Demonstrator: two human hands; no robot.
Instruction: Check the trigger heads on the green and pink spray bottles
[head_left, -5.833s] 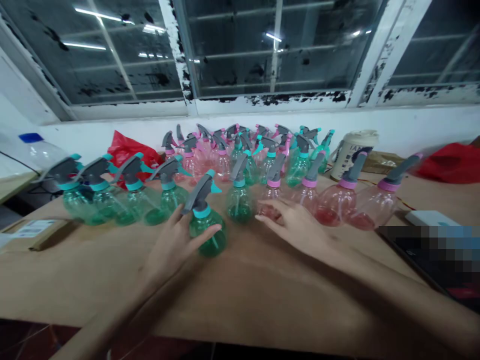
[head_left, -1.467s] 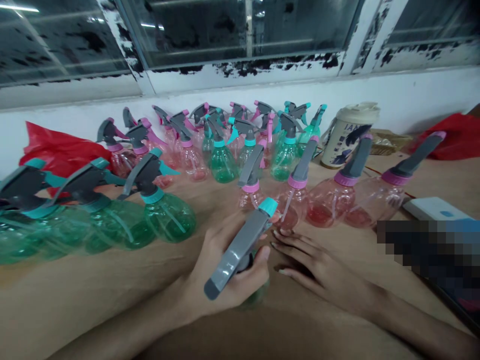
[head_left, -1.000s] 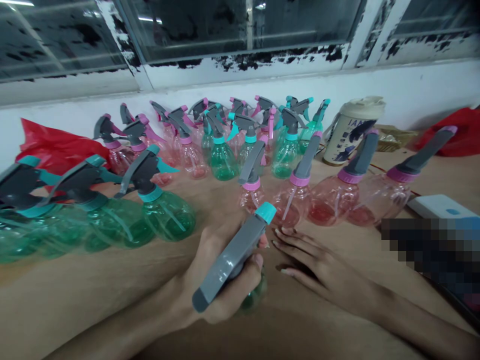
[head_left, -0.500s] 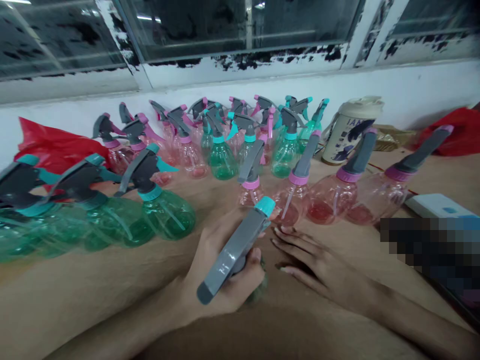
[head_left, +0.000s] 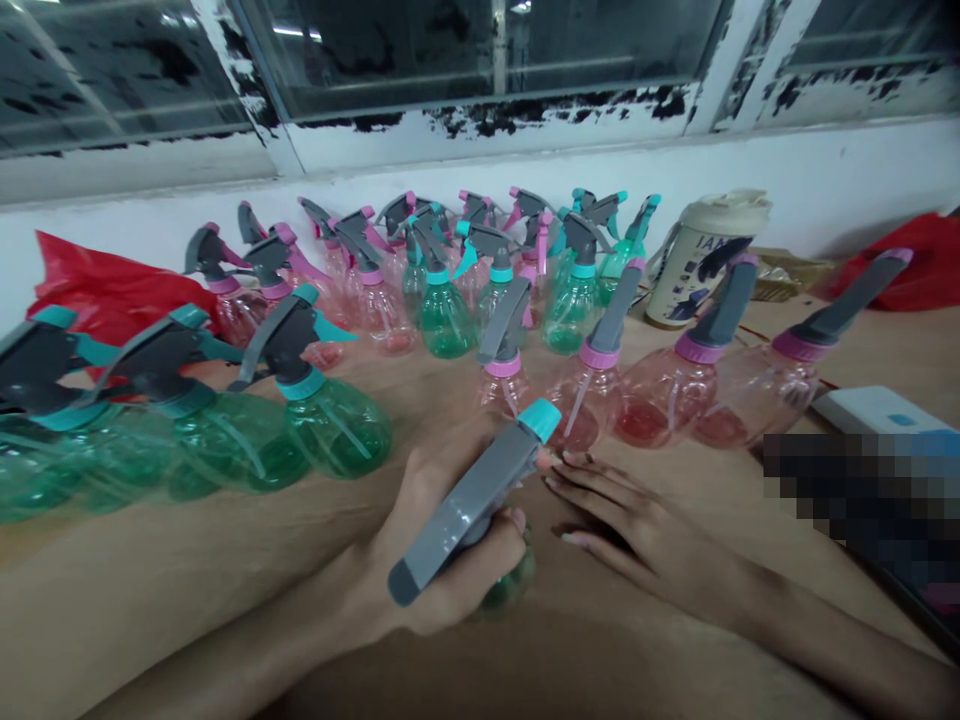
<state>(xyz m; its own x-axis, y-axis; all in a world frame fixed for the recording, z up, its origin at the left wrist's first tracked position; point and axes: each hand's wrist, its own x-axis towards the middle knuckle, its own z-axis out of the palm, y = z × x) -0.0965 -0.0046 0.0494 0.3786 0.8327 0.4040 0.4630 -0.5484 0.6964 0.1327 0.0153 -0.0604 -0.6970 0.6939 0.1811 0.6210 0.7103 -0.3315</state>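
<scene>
My left hand is wrapped round the neck of a green spray bottle, whose grey head with a teal nozzle points away to the upper right. Most of that bottle's body is hidden under the hand. Palm down on the table, my right hand lies flat with its fingers stretched out, just right of the held bottle. Pink spray bottles stand in a row beyond my fingertips. To the left is a row of green spray bottles with teal collars and some liquid inside.
More pink and green spray bottles crowd along the wall. A white tumbler stands behind on the right, near a red bag. Another red bag lies at left. A white box sits on the wooden table at right.
The held spray bottle's head has shifted slightly, its nozzle a little to the right. My left hand keeps its grip, and the right hand stays flat in place.
</scene>
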